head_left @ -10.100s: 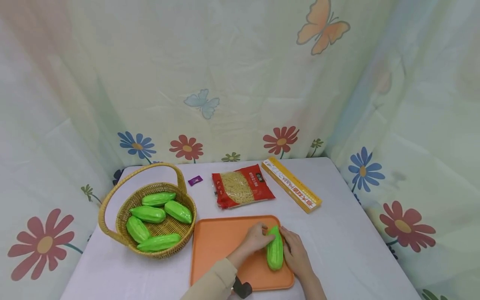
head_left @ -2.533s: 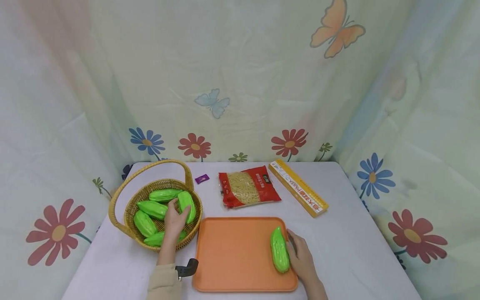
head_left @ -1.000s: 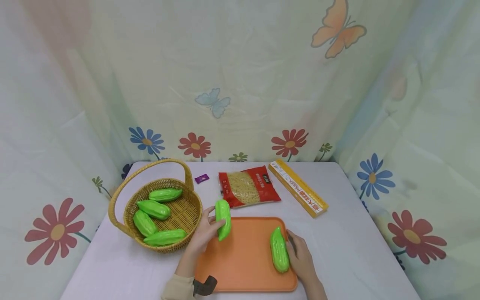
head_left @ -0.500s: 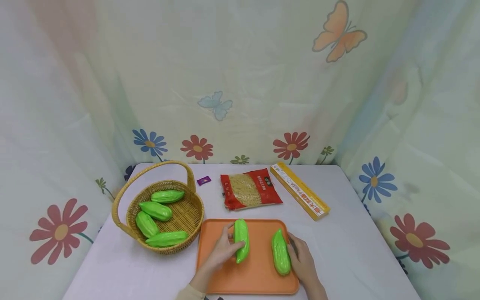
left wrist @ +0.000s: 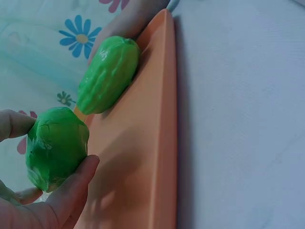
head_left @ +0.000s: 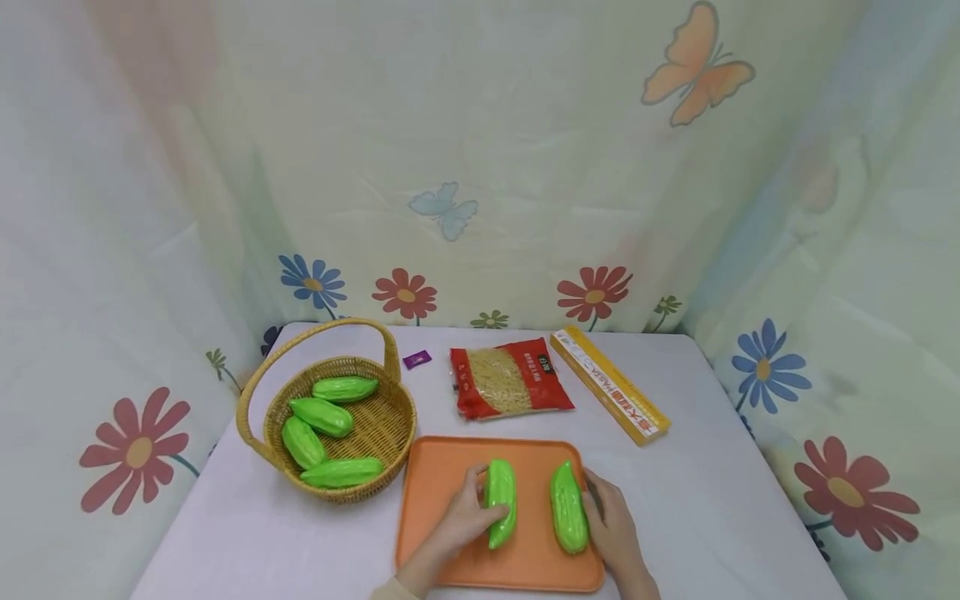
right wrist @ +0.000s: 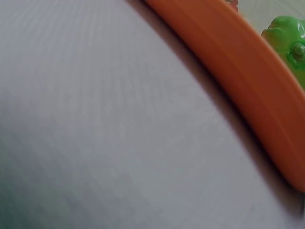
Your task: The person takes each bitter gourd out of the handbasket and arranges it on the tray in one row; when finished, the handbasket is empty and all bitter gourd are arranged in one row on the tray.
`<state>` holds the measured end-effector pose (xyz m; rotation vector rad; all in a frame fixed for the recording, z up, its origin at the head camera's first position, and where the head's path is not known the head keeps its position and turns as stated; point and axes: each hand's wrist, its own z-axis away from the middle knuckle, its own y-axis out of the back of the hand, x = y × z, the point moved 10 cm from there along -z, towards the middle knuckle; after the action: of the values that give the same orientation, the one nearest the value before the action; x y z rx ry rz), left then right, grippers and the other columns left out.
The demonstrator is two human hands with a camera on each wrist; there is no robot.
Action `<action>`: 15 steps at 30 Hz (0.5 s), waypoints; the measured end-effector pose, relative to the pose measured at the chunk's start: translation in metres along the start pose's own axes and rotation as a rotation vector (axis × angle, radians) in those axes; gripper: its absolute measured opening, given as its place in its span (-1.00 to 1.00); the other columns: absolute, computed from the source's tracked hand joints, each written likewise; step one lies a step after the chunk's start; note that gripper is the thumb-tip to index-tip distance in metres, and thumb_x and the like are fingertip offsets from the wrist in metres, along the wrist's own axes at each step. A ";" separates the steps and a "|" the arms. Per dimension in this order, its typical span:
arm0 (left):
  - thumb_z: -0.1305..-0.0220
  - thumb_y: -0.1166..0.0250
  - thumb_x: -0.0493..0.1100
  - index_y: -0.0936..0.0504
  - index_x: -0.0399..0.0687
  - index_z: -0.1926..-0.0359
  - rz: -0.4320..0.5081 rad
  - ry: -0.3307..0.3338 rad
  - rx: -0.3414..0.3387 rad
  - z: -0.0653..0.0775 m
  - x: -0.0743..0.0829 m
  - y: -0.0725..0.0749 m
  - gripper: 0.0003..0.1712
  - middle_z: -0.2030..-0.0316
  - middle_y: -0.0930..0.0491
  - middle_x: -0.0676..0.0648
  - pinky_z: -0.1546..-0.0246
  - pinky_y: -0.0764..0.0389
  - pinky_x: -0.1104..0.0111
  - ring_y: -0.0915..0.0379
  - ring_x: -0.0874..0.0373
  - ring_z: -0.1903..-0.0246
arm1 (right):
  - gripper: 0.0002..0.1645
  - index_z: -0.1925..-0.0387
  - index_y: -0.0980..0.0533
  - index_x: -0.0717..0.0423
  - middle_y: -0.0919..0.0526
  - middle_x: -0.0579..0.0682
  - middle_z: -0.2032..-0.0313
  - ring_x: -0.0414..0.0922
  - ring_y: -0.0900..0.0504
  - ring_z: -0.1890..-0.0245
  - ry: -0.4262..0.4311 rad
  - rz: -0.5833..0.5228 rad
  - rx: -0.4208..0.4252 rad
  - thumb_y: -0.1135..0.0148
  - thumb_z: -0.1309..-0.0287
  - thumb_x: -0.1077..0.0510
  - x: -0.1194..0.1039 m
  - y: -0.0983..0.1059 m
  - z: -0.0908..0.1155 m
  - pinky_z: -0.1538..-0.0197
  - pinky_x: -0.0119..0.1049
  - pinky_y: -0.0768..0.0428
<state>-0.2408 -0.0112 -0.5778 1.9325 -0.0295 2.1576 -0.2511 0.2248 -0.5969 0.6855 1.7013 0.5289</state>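
In the head view my left hand (head_left: 467, 517) pinches a ridged green bitter melon (head_left: 501, 500) between thumb and fingers, close over the orange tray (head_left: 450, 454). The left wrist view shows this bitter melon (left wrist: 57, 148) end-on, thumb and fingertips round it and a shadow on the tray below. A second bitter melon (head_left: 568, 508) lies lengthwise at the tray's right side. My right hand (head_left: 615, 525) rests beside it at the tray's right rim, thumb near the melon, fingers loosely bent. The right wrist view shows only the tray edge (right wrist: 238, 71) and a melon end (right wrist: 286, 38).
A wicker basket (head_left: 382, 433) with a tall handle stands left of the tray, several bitter melons inside. Behind the tray lie a red pasta bag (head_left: 498, 379), a small purple packet (head_left: 417, 359) and a long yellow pasta box (head_left: 609, 383). A flowered curtain surrounds the white table.
My left hand took a bitter melon from the basket's right side and carried it right over the tray, then lower. The other melon was let go by the left hand earlier; the right hand stays beside it.
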 end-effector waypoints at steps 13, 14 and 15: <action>0.09 -0.38 -0.27 -0.16 -0.30 -0.22 -0.057 -0.030 -0.009 -0.001 -0.007 -0.011 -0.15 0.00 -0.43 -0.35 0.17 -0.54 0.20 -0.45 -0.07 0.10 | -0.46 -0.24 -0.28 0.12 -0.39 0.13 -0.13 0.09 -0.30 -0.15 -0.020 0.001 -0.025 0.13 -0.35 -0.06 0.003 -0.003 -0.001 -0.15 0.14 -0.23; 0.09 -0.38 -0.26 -0.16 -0.30 -0.22 -0.061 -0.032 -0.008 -0.001 -0.007 -0.011 -0.15 0.00 -0.43 -0.35 0.17 -0.54 0.19 -0.45 -0.07 0.10 | -0.46 -0.24 -0.28 0.12 -0.39 0.13 -0.13 0.09 -0.30 -0.15 -0.019 -0.002 -0.023 0.13 -0.35 -0.06 0.003 -0.003 -0.001 -0.15 0.14 -0.23; 0.09 -0.38 -0.26 -0.16 -0.30 -0.22 -0.064 -0.030 -0.009 -0.001 -0.007 -0.011 -0.15 0.01 -0.44 -0.34 0.17 -0.54 0.18 -0.45 -0.07 0.10 | -0.46 -0.24 -0.27 0.12 -0.39 0.13 -0.14 0.09 -0.30 -0.15 -0.019 -0.006 -0.025 0.13 -0.35 -0.06 0.003 -0.004 -0.001 -0.15 0.13 -0.23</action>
<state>-0.2392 -0.0011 -0.5868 1.9340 0.0168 2.0842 -0.2533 0.2241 -0.6014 0.6650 1.6754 0.5369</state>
